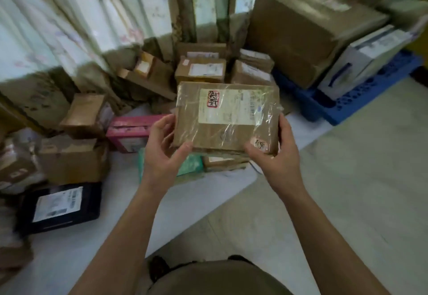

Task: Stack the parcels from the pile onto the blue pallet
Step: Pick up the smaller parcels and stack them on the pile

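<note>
1. Both forearms reach forward from the bottom edge, and the two hands meet at the frame's centre around one flat brown parcel (225, 115) wrapped in clear tape.
2. The left hand (163, 148) grasps the parcel's left edge: its thumb lies on the near left corner and its fingers curl underneath.
3. The right hand (276, 153) grasps the right edge, thumb laid over the near right corner beside a small red-stamped sticker, fingers curled round the side.
4. The parcel is held in the air, roughly level, its white shipping label facing up; one red stamp sits on the label's upper left.
5. The pile (97, 118) spreads from 9 to 12 o'clock on a white floor sheet (185, 206). Blur makes an exact count unsafe, though there seem to be well over ten brown cartons.
6. Countable by colour: one pink box (129, 132) at 9 o'clock of the held parcel, one black mailer (62, 204) at 8 o'clock, and one teal packet (192, 167) directly below the parcel.
7. The blue pallet (361, 100) lies at 2 o'clock. It carries one large brown carton (298, 37) and one white box (361, 63) beside it.
8. Pale curtains (69, 16) hang behind the pile at 11 o'clock.
</note>
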